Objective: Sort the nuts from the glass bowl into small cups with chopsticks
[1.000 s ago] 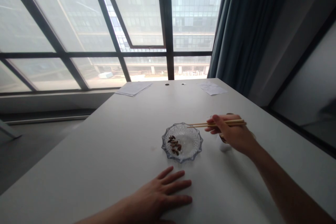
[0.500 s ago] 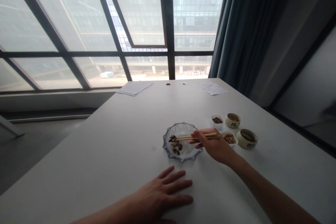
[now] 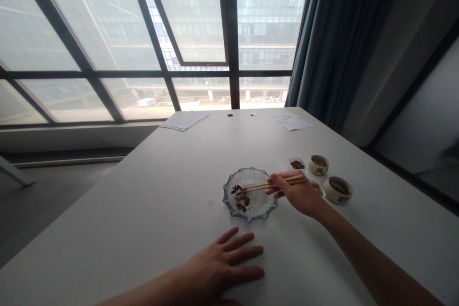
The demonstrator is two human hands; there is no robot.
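Note:
My right hand (image 3: 299, 193) is closed around a pair of wooden chopsticks (image 3: 263, 185), held near their thick ends. Their tips reach over the left half of a scalloped glass plate (image 3: 263, 214), beside several small dark brown pieces (image 3: 242, 201) of what looks like dried food. Whether the tips grip a piece is too small to tell. Just in front of the plate, my left hand (image 3: 229, 263) lies flat on the table with its fingers spread, holding nothing.
Right of the plate stand a white container (image 3: 297, 164) of dark pieces and a second white container (image 3: 319, 189), partly behind my right hand. Two cream bowls, a farther bowl (image 3: 318, 165) and a nearer bowl (image 3: 337, 190), stand beyond. Papers (image 3: 184, 120) lie at the table's far edge.
My right hand has shifted slightly right, drawing the chopstick tips back from the leftmost dark pieces, which stay on the plate. My left hand has not moved.

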